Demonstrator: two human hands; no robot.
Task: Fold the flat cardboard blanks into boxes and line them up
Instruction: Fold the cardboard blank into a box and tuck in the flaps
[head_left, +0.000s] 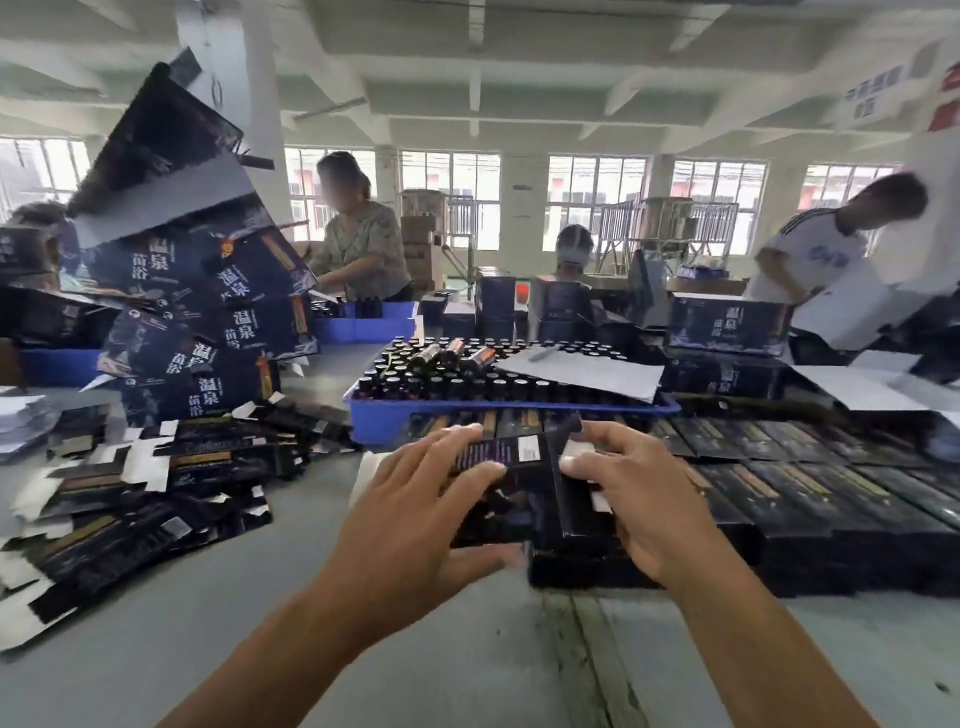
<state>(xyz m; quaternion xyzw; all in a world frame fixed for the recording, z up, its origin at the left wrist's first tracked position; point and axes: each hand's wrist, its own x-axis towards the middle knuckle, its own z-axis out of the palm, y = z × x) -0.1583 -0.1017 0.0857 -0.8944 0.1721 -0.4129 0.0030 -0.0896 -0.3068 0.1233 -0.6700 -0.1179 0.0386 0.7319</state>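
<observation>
We work at a grey desk (156, 639). On its right lie rows of folded boxes (810, 499), dark and packed side by side. On its left lies a loose heap of flat blanks (135, 488), with a leaning stack of big cartons (208, 322) behind it. Ahead sits a blue tray (384, 415) full of bottles (467, 384), with a white sheet (582, 371) lying across them. Between our hands, just before the tray, we hold one box (519, 488), part-folded, with an end flap standing up. Our left hand (415, 519) grips its left side, fingers across the top and thumb underneath. Our right hand (634, 499) grips its right side, fingers curled over the edge.
</observation>
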